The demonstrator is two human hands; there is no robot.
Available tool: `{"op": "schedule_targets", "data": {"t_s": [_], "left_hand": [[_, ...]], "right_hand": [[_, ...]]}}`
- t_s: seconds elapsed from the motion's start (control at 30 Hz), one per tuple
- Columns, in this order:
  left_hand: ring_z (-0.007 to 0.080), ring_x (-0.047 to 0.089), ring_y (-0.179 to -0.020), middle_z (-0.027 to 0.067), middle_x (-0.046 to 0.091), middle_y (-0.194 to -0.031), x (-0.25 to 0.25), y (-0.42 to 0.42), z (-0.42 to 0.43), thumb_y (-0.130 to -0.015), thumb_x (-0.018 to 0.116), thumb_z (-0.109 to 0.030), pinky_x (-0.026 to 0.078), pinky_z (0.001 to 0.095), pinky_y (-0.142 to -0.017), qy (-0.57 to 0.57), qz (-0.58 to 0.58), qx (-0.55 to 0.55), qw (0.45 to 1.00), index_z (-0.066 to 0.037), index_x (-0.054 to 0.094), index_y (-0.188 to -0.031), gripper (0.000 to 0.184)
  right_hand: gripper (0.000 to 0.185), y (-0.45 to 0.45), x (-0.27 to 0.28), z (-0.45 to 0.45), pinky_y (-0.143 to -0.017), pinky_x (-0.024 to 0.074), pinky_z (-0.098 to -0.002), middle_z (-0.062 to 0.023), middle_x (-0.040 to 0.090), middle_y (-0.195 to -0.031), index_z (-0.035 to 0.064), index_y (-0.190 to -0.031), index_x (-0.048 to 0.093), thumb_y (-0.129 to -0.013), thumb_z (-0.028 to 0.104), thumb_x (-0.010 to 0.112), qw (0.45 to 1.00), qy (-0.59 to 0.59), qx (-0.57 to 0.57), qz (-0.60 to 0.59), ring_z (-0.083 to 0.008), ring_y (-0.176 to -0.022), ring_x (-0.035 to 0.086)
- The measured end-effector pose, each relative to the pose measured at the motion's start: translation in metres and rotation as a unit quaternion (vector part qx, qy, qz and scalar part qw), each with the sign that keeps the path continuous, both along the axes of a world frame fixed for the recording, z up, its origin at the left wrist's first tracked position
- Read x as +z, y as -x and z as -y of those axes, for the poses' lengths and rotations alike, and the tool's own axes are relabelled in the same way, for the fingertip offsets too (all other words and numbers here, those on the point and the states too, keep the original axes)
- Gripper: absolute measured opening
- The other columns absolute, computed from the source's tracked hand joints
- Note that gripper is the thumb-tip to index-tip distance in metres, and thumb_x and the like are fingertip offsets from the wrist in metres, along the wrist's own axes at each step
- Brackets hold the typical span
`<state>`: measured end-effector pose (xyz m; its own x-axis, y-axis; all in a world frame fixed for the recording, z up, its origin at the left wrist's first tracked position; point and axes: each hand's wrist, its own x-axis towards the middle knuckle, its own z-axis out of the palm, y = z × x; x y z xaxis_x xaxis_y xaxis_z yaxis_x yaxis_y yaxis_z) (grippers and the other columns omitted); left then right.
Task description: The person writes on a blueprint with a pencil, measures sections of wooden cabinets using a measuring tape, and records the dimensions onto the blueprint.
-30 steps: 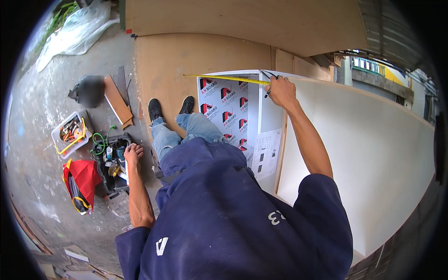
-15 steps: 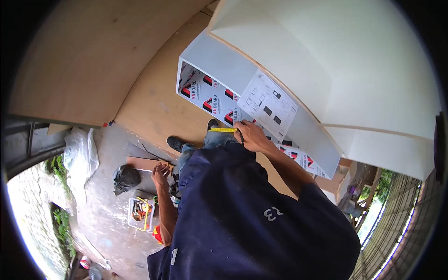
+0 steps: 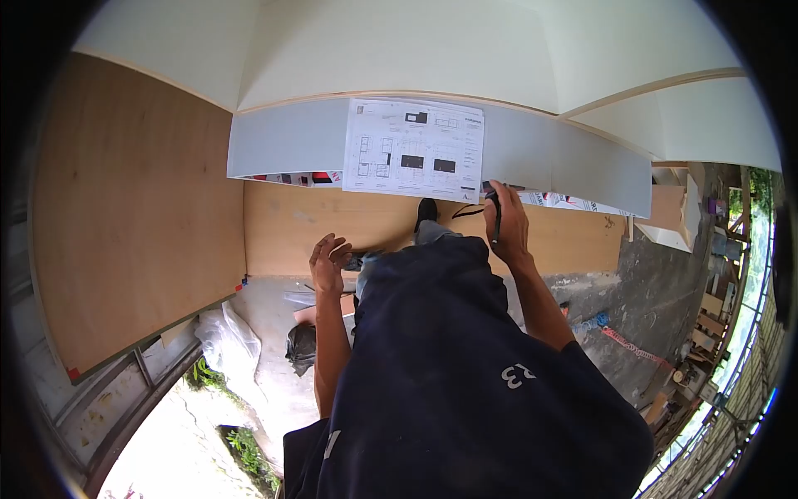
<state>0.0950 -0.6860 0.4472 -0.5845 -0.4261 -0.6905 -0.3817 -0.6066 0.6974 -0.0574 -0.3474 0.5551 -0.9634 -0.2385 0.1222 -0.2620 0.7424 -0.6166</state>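
My right hand (image 3: pixel 507 220) is closed around a tape measure (image 3: pixel 489 190), dark with a black strap hanging from it. No yellow blade shows now. It is close to the lower right corner of a printed drawing sheet (image 3: pixel 416 141), which lies on the grey top of a long cabinet (image 3: pixel 565 158). My left hand (image 3: pixel 329 256) hangs in the air to the left of my body, its fingers loosely bent and apart, with nothing seen in them. Red and black printed board shows beneath the cabinet's near edge.
White panels (image 3: pixel 399 50) rise behind the cabinet. To the left stands a large plywood panel (image 3: pixel 141 191). A brown board (image 3: pixel 549 237) lies under my feet. On the floor are a black plastic bag (image 3: pixel 301 348) and clear plastic sheeting (image 3: pixel 224 341). Timber scraps (image 3: pixel 706 324) sit at the right.
My view has turned to face the cabinet squarely. The yellow blade stretched from the tape measure is no longer visible. My right hand is now beside the sheet's lower right corner.
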Motion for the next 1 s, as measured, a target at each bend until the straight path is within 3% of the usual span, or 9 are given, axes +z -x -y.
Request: {"op": "schedule_targets", "data": {"t_s": [0.07, 0.33, 0.5, 0.6, 0.7, 0.77, 0.9, 0.93, 1.0], "left_hand": [[0.0302, 0.063, -0.109, 0.0168, 0.063, -0.117, 0.01, 0.033, -0.022, -0.096, 0.061, -0.027, 0.051, 0.0426, -0.092, -0.048, -0.045, -0.017, 0.998, 0.001, 0.054, -0.13, 0.044], [0.0329, 0.062, -0.11, 0.0177, 0.062, -0.117, 0.006, 0.12, -0.085, -0.097, 0.059, -0.02, 0.051, 0.0477, -0.095, -0.135, -0.047, -0.038, 0.989, 0.001, 0.055, -0.127, 0.037], [0.0324, 0.065, -0.102, 0.015, 0.064, -0.112, 0.01, 0.14, -0.091, -0.096, 0.061, -0.012, 0.058, 0.0488, -0.09, -0.152, -0.018, -0.041, 0.987, 0.0, 0.058, -0.124, 0.031], [0.0325, 0.066, -0.099, 0.0146, 0.065, -0.112, 0.01, 0.144, -0.088, -0.095, 0.063, -0.011, 0.058, 0.0487, -0.089, -0.149, -0.014, -0.063, 0.987, 0.0, 0.058, -0.124, 0.031], [0.0323, 0.066, -0.1, 0.0153, 0.065, -0.113, 0.007, 0.147, -0.086, -0.095, 0.064, -0.011, 0.058, 0.0487, -0.09, -0.16, -0.01, -0.064, 0.985, -0.001, 0.058, -0.124, 0.032], [0.0323, 0.066, -0.1, 0.0158, 0.065, -0.113, 0.008, 0.148, -0.082, -0.095, 0.064, -0.012, 0.058, 0.0487, -0.09, -0.171, 0.001, -0.08, 0.982, -0.001, 0.058, -0.125, 0.033], [0.033, 0.066, -0.1, 0.0171, 0.065, -0.113, 0.013, 0.148, -0.072, -0.095, 0.065, -0.016, 0.057, 0.049, -0.091, -0.199, 0.03, -0.129, 0.971, 0.0, 0.057, -0.125, 0.035], [0.033, 0.066, -0.1, 0.0171, 0.065, -0.113, 0.014, 0.148, -0.069, -0.095, 0.065, -0.016, 0.057, 0.049, -0.091, -0.201, 0.032, -0.128, 0.971, 0.0, 0.057, -0.125, 0.035], [0.0348, 0.066, -0.102, 0.0182, 0.064, -0.115, 0.02, 0.152, -0.064, -0.095, 0.064, -0.017, 0.057, 0.0496, -0.091, -0.221, 0.031, -0.132, 0.966, 0.0, 0.057, -0.125, 0.035]], "right_hand": [[0.041, 0.027, -0.011, -0.026, -0.083, 0.0496, -0.0496, -0.0243, 0.058, -0.11, -0.0031, -0.132, 0.051, -0.097, 0.019, 0.055, 0.998, -0.032, -0.031, -0.051, -0.0424, -0.1, 0.057], [0.043, 0.126, -0.065, -0.083, -0.089, 0.0476, -0.0492, -0.0213, 0.059, -0.114, -0.0011, -0.134, 0.051, -0.096, 0.019, 0.056, 0.98, -0.144, -0.068, -0.117, -0.0389, -0.107, 0.055], [0.046, 0.14, -0.069, -0.08, -0.095, 0.0426, -0.0485, -0.0176, 0.06, -0.119, 0.0011, -0.138, 0.049, -0.096, 0.02, 0.055, 0.968, -0.194, -0.079, -0.137, -0.0356, -0.116, 0.052], [0.046, 0.134, -0.06, -0.067, -0.099, 0.0395, -0.048, -0.0169, 0.061, -0.121, 0.0015, -0.14, 0.049, -0.097, 0.019, 0.053, 0.938, -0.248, -0.107, -0.215, -0.0339, -0.12, 0.051], [0.044, 0.123, -0.056, -0.05, -0.1, 0.0381, -0.047, -0.0173, 0.062, -0.123, 0.0002, -0.138, 0.05, -0.097, 0.015, 0.052, 0.949, -0.176, -0.152, -0.215, -0.0334, -0.12, 0.052], [0.042, 0.113, -0.055, -0.035, -0.1, 0.0379, -0.0471, -0.0181, 0.063, -0.12, -0.0013, -0.136, 0.052, -0.096, 0.01, 0.053, 0.974, -0.028, -0.136, -0.18, -0.0337, -0.116, 0.054], [0.042, 0.092, -0.043, 0.005, -0.098, 0.0403, -0.0463, -0.0188, 0.065, -0.111, -0.0029, -0.135, 0.052, -0.094, 0.008, 0.056, 0.976, -0.011, -0.097, -0.196, -0.0347, -0.109, 0.057], [0.043, 0.091, -0.051, 0.011, -0.098, 0.0415, -0.0469, -0.019, 0.065, -0.111, -0.0034, -0.135, 0.052, -0.094, 0.008, 0.057, 0.981, 0.041, -0.093, -0.166, -0.0356, -0.109, 0.057], [0.044, 0.09, -0.054, 0.022, -0.097, 0.0419, -0.0472, -0.0192, 0.065, -0.111, -0.0034, -0.135, 0.052, -0.093, 0.009, 0.058, 0.986, 0.031, -0.087, -0.142, -0.036, -0.109, 0.057]]}}
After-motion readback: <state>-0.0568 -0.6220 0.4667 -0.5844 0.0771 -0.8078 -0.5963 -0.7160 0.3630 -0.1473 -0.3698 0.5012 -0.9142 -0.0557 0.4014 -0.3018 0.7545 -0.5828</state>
